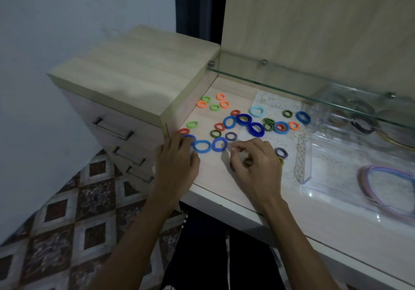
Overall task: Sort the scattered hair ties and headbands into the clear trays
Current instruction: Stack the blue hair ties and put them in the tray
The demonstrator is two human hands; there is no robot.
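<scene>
Under the right hand (251, 161), curled fingers pinch small ties; left hand (177, 155) lies flat by blue ties (202, 146). Best gather same-coloured ones before lifting.

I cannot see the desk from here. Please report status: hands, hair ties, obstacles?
Left hand flat by blue ties. Right hand curled, pinching small ties. Hair ties mostly scattered. Near clear tray unobstructed.

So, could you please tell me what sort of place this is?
Probably a bedroom dressing table at home: a light wood drawer unit beside a vanity top under a glass shelf, and patterned tile floor.
</scene>
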